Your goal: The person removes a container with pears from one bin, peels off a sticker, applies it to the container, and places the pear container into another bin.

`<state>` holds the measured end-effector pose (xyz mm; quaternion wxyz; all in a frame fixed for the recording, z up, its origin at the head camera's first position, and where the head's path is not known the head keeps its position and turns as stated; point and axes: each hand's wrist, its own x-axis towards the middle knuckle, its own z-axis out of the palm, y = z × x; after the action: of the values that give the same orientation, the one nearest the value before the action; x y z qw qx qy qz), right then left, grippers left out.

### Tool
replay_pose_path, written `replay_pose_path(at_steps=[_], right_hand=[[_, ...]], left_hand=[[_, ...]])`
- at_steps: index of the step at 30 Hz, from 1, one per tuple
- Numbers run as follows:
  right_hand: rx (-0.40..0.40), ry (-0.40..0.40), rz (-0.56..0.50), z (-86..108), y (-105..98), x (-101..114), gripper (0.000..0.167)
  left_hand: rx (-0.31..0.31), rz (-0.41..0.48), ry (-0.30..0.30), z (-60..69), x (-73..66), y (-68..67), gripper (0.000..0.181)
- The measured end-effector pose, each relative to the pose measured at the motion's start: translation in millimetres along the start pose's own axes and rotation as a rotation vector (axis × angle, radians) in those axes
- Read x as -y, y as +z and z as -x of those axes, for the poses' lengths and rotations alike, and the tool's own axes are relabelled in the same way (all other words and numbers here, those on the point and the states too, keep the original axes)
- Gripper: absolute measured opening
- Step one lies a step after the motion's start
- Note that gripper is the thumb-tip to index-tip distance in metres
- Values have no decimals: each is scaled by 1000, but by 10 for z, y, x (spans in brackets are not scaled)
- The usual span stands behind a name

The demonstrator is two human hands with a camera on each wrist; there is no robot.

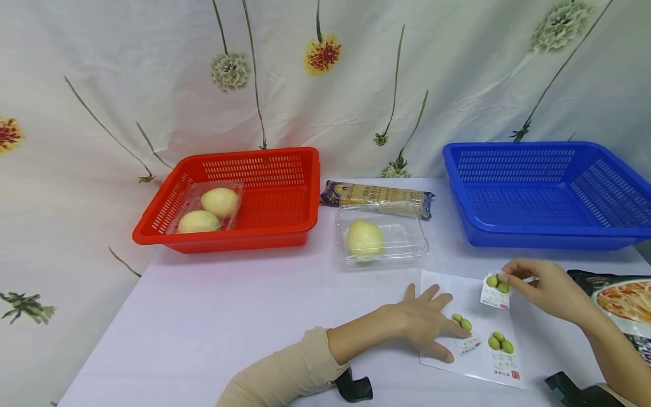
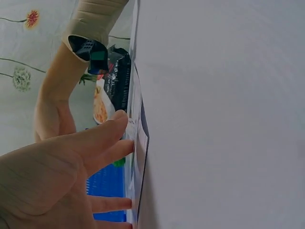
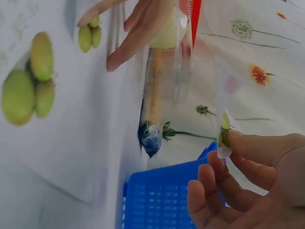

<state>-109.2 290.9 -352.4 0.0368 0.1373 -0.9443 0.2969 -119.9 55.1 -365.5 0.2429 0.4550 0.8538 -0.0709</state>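
My left hand [image 1: 424,321] lies with spread fingers on a white sticker sheet [image 1: 442,285], pressing it to the table. Printed on that sheet are stickers with green fruit and small writing; one sticker [image 1: 502,350] shows at its lower right, another is partly under the left fingers. Between thumb and forefinger, my right hand [image 1: 551,291] pinches a peeled sticker [image 1: 494,293] over the sheet's upper right. In the right wrist view this sticker [image 3: 223,133] is seen nearly edge-on. Beyond the sheet stands a clear plastic box [image 1: 402,240] with one pale yellow-green fruit [image 1: 365,238] inside.
At the back left is a red basket [image 1: 264,234] holding a clear box with two pale fruits [image 1: 220,202]. A blue basket [image 1: 539,229] stands at the back right. A long gold packet [image 1: 376,195] lies behind the clear box. To the right is a black food packet [image 1: 625,299].
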Motion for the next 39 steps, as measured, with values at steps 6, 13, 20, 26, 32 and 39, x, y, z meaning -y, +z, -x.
replay_pose_path(at_steps=[6, 13, 20, 26, 32, 39], right_hand=[[-69, -101, -88, -171, -63, 270, 7], [-28, -271, -117, -603, -6, 635, 5], [62, -312, -176, -1142, 88, 954, 5], [120, -329, -146, -1523, 248, 1068, 4], [184, -314, -120, -1727, 373, 1078, 3], [240, -286, -128, -1812, 468, 1042, 6]], left_hand=[[-129, 87, 86, 54, 92, -23, 53], [-585, 337, 244, 358, 327, -180, 23], [-1042, 390, 102, 639, 623, -195, 16], [-1190, 293, -115, 729, 864, -130, 14], [-1027, 279, -231, 727, 1015, -113, 31], [-965, 255, -296, 597, 1181, -139, 18]])
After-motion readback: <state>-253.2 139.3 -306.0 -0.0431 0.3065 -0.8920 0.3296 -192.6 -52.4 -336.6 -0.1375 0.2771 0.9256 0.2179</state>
